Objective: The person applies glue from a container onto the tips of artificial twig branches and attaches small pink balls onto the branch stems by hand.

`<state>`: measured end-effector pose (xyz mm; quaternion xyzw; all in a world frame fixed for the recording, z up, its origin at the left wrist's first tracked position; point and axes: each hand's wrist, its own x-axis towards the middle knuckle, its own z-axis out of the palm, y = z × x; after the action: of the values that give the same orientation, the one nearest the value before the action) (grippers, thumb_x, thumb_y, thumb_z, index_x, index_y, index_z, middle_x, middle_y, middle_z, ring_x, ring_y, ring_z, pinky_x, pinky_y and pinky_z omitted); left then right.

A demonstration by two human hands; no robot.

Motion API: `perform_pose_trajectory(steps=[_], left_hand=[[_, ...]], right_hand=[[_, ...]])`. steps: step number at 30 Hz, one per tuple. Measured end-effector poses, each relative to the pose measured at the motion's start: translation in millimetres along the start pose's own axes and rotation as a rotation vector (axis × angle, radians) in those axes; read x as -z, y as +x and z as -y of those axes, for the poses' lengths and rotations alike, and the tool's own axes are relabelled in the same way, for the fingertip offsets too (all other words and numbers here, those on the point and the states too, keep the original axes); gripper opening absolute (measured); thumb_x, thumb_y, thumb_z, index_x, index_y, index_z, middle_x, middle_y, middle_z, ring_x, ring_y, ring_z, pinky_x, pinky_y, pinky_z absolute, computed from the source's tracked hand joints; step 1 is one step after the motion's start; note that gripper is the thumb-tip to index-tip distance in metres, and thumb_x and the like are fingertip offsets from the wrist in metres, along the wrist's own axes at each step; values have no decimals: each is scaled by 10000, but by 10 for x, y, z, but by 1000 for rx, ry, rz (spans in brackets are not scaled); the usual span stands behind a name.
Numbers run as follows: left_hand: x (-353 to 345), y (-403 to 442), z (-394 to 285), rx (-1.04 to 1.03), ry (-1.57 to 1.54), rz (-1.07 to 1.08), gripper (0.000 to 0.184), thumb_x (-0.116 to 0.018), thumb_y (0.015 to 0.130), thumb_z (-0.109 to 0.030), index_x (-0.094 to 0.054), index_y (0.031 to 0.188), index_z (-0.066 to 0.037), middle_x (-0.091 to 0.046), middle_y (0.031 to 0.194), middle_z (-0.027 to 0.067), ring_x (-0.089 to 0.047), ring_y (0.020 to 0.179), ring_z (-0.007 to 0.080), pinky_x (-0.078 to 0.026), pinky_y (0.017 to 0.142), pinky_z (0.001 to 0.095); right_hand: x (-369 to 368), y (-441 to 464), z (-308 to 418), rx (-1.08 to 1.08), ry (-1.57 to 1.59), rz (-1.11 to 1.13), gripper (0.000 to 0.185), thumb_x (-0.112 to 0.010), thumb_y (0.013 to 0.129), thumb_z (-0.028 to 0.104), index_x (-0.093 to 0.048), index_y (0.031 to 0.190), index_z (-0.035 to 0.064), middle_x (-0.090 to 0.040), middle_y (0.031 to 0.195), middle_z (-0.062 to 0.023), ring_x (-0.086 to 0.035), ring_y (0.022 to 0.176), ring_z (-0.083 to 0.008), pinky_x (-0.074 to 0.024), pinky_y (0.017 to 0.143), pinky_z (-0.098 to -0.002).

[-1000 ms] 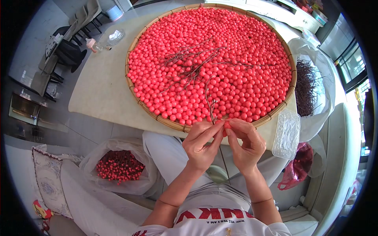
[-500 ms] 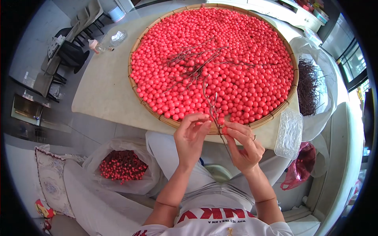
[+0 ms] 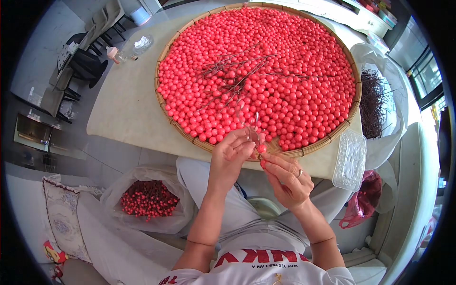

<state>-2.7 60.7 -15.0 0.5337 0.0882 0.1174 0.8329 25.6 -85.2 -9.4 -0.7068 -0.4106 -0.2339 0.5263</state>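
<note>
My left hand is closed at the front rim of the round woven tray, fingers pinched on a thin brown twig. The twig's pale tips point away over the tray, slightly blurred. One red bead-like berry is at the twig beside my left fingertips. Just below it, my right hand pinches another red berry between thumb and fingers. A ring is on one of its fingers. The lower part of the twig is hidden by the hands. Loose red berries fill the tray.
Several bare twigs lie on the berries. On the left, a plastic bag holds berry-laden stems. Dark bare twigs fill a bag at right, near a clear plastic box and a red bag.
My right hand has shifted slightly left and closer to my left hand. The twig has tilted and its visible part is shorter. My left hand has stayed nearly in place.
</note>
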Motion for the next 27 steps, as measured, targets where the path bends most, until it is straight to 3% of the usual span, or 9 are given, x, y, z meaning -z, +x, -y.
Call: perform_pose_trajectory(steps=[6, 16, 19, 21, 24, 26, 27], left_hand=[[88, 20, -60, 111, -257, 131, 216, -541, 816, 33, -570, 1026, -10, -622, 979, 145, -609, 860, 222, -501, 783, 284], [252, 81, 120, -2, -138, 165, 164, -579, 813, 42, -585, 957, -37, -644, 917, 144, -633, 771, 215, -528, 690, 277], [251, 84, 132, 13, -199, 147, 145, -589, 813, 33, -583, 939, -38, -642, 910, 141, -634, 770, 217, -527, 688, 276], [258, 90, 129, 23, -256, 125, 128, -600, 812, 23, -580, 922, -39, -640, 902, 137, -635, 770, 218, -526, 687, 274], [275, 84, 119, 91, -304, 145, 138, -607, 804, 27, -582, 913, -53, -614, 874, 121, -596, 763, 202, -502, 663, 261], [295, 101, 86, 150, -339, 164, 149, -614, 795, 31, -584, 904, -67, -589, 847, 105, -557, 755, 185, -477, 639, 248], [307, 114, 80, 145, -331, 167, 149, -614, 795, 31, -584, 904, -67, -589, 847, 105, -557, 755, 185, -477, 639, 248]], right_hand=[[9, -3, 22, 43, 13, 16, 230, -678, 693, -74, -638, 907, 4, -666, 984, -123, -638, 806, -211, -513, 694, -255], [20, -7, 73, 34, 41, 27, 226, -673, 693, -77, -631, 901, 0, -657, 1005, -129, -631, 833, -221, -514, 706, -272], [122, 29, 79, -18, 81, 86, 224, -672, 687, -64, -629, 899, -9, -640, 1047, -147, -617, 882, -229, -504, 757, -288], [226, 73, -44, -220, 75, -42, 240, -670, 682, -35, -636, 916, 4, -640, 997, -123, -595, 865, -220, -484, 764, -299], [290, 235, -369, -275, -167, 105, 252, -658, 682, -27, -633, 928, 20, -615, 911, -91, -554, 835, -229, -464, 740, -308], [211, 277, -569, -178, -362, 325, 220, -649, 713, 29, -629, 932, 37, -590, 826, -82, -520, 781, -233, -445, 713, -307], [170, 296, -638, -174, -357, 317, 220, -649, 713, 29, -629, 932, 37, -590, 826, -82, -520, 781, -233, -445, 713, -307]])
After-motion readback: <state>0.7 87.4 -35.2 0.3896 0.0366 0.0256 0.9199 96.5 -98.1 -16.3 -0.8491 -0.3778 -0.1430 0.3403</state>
